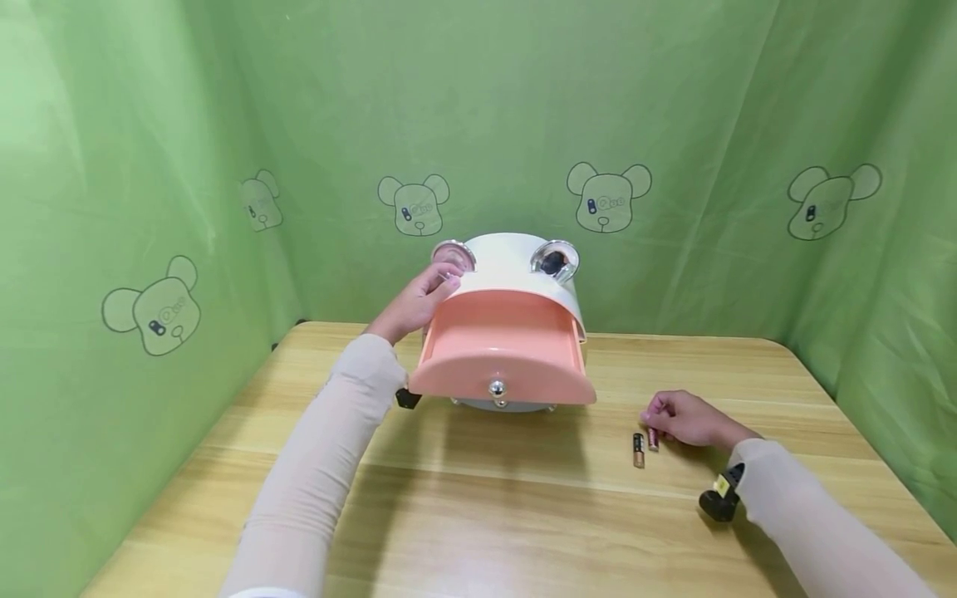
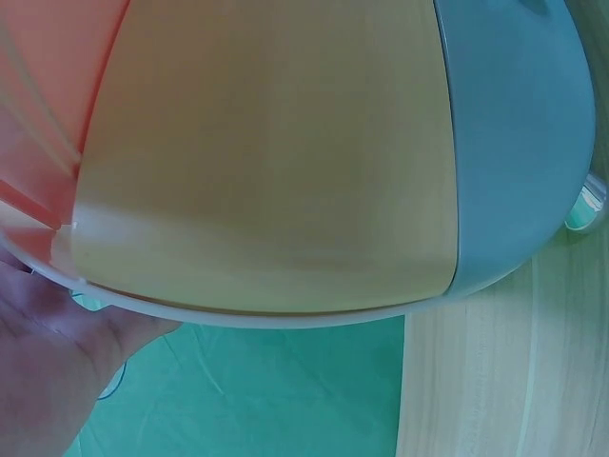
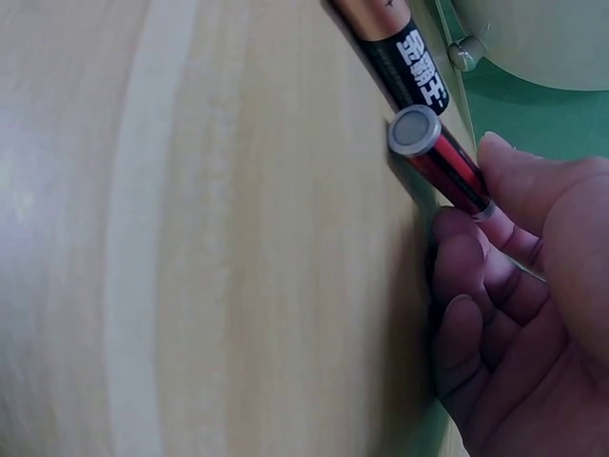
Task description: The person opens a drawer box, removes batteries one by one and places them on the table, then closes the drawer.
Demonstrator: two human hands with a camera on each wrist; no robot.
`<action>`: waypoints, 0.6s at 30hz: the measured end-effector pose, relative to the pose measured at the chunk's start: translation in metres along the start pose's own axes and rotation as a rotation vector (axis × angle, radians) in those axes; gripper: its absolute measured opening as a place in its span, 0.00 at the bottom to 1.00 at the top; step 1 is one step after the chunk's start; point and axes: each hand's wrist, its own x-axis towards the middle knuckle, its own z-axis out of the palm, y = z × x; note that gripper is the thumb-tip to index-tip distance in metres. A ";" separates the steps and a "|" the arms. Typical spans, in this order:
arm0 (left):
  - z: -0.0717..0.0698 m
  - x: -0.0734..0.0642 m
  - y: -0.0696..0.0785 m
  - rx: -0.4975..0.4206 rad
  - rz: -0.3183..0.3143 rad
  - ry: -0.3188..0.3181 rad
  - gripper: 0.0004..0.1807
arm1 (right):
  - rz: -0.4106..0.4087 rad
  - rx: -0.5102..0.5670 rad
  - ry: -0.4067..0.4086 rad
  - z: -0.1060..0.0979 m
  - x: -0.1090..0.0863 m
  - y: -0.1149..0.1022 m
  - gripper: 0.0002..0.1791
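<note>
On the table (image 1: pixel 523 519), at right, the right hand (image 1: pixel 689 419) pinches a red battery (image 3: pixel 445 169), a pickup seemingly needing careful lifting, while the left hand (image 1: pixel 419 302), grip unclear, touches the far white box (image 1: pixel 504 259).

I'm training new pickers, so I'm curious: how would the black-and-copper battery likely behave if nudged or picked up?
The black-and-copper battery would probably roll if nudged sideways, being a cylinder lying on the flat table. Its smooth-looking casing may slip in a light pinch. Its straight, solid-looking body suggests it would stay stiff when lifted.
</note>
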 end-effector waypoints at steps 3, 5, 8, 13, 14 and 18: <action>0.000 0.000 0.000 -0.001 0.000 -0.001 0.17 | -0.002 -0.008 0.005 0.001 0.000 0.000 0.12; 0.000 0.000 0.000 -0.004 -0.001 -0.001 0.17 | -0.002 -0.011 0.005 0.001 0.000 -0.001 0.12; 0.000 0.001 -0.001 -0.004 0.003 -0.002 0.17 | -0.002 -0.014 0.006 0.001 0.000 -0.001 0.11; 0.000 0.001 -0.001 -0.007 0.006 -0.003 0.17 | -0.006 -0.023 0.010 0.001 0.000 -0.002 0.11; 0.000 0.001 -0.001 -0.007 0.005 -0.003 0.17 | -0.005 -0.026 0.011 0.001 0.000 -0.002 0.11; 0.000 0.001 0.000 -0.014 0.001 -0.006 0.17 | 0.004 -0.041 0.016 0.001 0.000 -0.002 0.12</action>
